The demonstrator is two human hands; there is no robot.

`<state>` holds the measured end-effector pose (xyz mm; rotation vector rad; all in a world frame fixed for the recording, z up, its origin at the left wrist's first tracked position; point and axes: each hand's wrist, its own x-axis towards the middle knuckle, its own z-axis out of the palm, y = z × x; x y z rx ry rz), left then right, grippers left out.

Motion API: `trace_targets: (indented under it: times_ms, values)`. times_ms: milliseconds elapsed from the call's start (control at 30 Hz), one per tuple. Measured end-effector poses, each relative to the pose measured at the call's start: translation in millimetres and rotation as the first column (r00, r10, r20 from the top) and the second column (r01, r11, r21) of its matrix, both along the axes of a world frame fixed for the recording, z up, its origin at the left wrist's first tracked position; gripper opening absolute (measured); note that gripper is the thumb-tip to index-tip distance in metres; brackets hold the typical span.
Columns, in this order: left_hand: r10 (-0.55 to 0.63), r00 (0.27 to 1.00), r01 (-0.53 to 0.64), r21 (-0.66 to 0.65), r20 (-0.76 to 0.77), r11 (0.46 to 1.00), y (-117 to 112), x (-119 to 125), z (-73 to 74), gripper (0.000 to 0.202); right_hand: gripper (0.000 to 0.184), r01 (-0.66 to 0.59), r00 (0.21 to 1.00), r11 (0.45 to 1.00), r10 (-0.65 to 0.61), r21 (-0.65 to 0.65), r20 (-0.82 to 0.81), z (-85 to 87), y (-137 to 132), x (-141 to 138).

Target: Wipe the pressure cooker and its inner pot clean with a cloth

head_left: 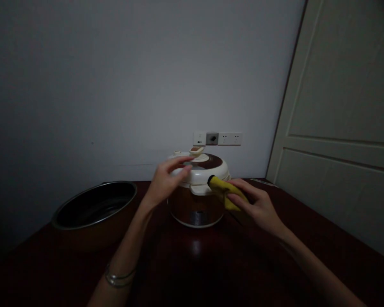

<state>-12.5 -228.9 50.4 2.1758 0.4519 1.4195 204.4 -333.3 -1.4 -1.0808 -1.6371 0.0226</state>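
Observation:
A pressure cooker point(196, 204) with a brown body and a white-and-brown lid point(208, 174) stands upright on the dark red table. On top of the lid is a white-and-brown knob point(196, 151). My left hand point(168, 177) is at the lid's left side, thumb and fingers apart, with nothing seen in it; whether its fingertips touch the lid I cannot tell. Pinched in my right hand point(257, 202) is a yellow cloth point(228, 192) with a black edge, held against or just in front of the cooker's right side by the white front handle point(200, 189).
To the left sits a wide, dark inner pot point(96, 209) with its mouth up. Behind the cooker, wall sockets point(230, 138) are set in a pale wall. A panelled door point(339, 106) rises on the right, beside the table point(192, 264).

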Motion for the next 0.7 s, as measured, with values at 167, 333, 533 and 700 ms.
trace_targets:
  times_ms: [167,333,533,700]
  values:
    - [-0.282,0.942,0.283,-0.018,-0.18,0.959,-56,30,-13.4,0.048,0.028,-0.055,0.987,0.996,0.066,0.077,-0.149,4.7,-14,-19]
    - [-0.148,0.978,0.124,-0.165,-0.144,0.979,-51,31,-26.2,0.025,0.033,-0.01,0.94,1.0,0.02,0.029,-0.341,-4.8,-11,-19]
    - [0.333,0.939,-0.282,-0.355,0.089,0.891,11,-36,-28.4,0.029,0.036,0.093,0.921,0.996,-0.09,-0.009,-0.379,-29.9,11,20]
    - [0.731,0.635,-0.657,-0.322,0.25,0.681,67,-77,-43.0,0.032,0.033,0.288,0.84,0.957,-0.273,-0.04,-0.468,-80.2,56,81]
